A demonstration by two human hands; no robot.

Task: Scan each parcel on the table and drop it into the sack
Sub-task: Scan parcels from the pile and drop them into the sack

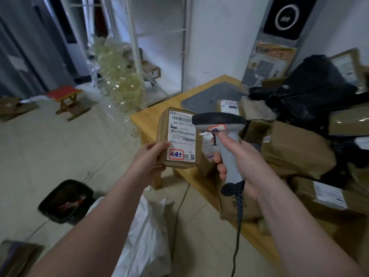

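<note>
Right hand (pixel 241 156), fingers wrapped round the scanner (pixel 217 118), points it leftward at the parcel (pixel 179 136) (label toward camera, long axis upright), which the left hand (pixel 149 158) grips; sack (pixel 147 232) lies below.

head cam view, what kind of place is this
Probably a small parcel depot or courier pickup point: labelled brown parcels piled on the wooden table, a handheld barcode scanner gripped in the right hand, and a white sack on the floor.
</note>
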